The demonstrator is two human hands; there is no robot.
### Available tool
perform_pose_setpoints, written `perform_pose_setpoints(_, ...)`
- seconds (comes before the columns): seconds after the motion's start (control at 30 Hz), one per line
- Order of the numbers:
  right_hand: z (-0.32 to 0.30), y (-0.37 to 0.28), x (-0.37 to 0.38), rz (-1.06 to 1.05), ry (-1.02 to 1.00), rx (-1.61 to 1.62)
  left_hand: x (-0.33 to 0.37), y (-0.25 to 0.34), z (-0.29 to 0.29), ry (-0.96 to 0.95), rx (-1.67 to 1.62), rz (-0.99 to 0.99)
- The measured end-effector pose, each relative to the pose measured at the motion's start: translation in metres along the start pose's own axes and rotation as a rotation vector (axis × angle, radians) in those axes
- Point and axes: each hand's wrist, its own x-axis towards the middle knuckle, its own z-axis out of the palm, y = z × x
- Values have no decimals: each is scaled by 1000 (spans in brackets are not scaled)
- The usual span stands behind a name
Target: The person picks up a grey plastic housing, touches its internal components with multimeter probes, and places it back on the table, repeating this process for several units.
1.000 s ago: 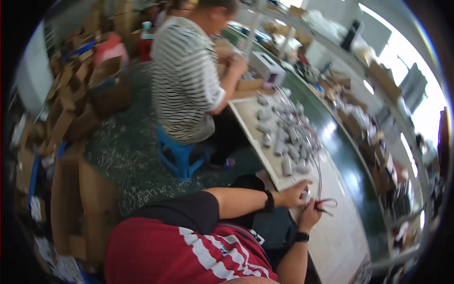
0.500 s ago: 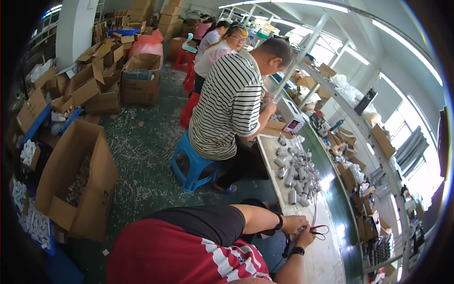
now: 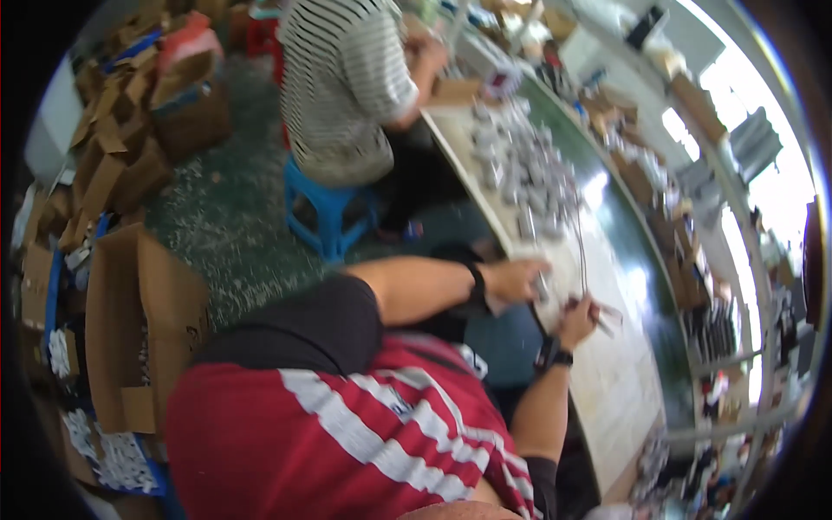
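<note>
My left hand (image 3: 516, 280) is closed around a small grey cylindrical part (image 3: 542, 287) above the near edge of the worktable (image 3: 611, 373). A little to its right, my right hand (image 3: 575, 321) pinches thin wire leads (image 3: 609, 320), whose ends stick out past the fingers, blurred. A thin cable (image 3: 582, 251) runs from this hand up the table. Beyond both hands lies a pile of grey cylindrical parts (image 3: 524, 165). The two hands are apart.
A person in a striped shirt (image 3: 347, 87) sits on a blue stool (image 3: 325, 208) at the table's far end, near a white box-shaped device (image 3: 501, 82). Open cardboard boxes (image 3: 178, 303) stand on the floor at left. Loaded shelves (image 3: 685, 251) line the right side.
The view has tilted down and blurred. My hands, close together before, have drawn apart, the left with the grey part and the right with the leads.
</note>
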Motion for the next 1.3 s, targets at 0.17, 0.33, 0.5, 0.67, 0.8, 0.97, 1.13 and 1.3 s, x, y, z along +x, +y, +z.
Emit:
perform_pose_setpoints(0.17,8,-27,-25,-25,36,138,-25,1,-72,462,236,6)
perform_pose_setpoints(0.33,4,-31,-30,4,-56,67,-10,-62,-137,655,581,14)
perform_pose_setpoints(0.5,0,-28,-34,12,-62,53,14,-85,-145,403,895,-113)
perform_pose_setpoints(0.67,6,-22,-29,44,-182,-56,31,-126,-186,162,572,-234)
perform_pose_setpoints(0.8,17,-30,-16,112,-257,-71,47,-114,-189,116,503,-206)
perform_pose_setpoints(0.97,51,-42,21,284,-127,42,43,-38,-99,203,774,-137)
perform_pose_setpoints(1.13,98,-25,64,271,-153,-45,62,-40,-42,180,853,-103)
perform_pose_setpoints(1.3,114,-50,48,252,-330,-139,58,-93,-90,169,1019,-40)
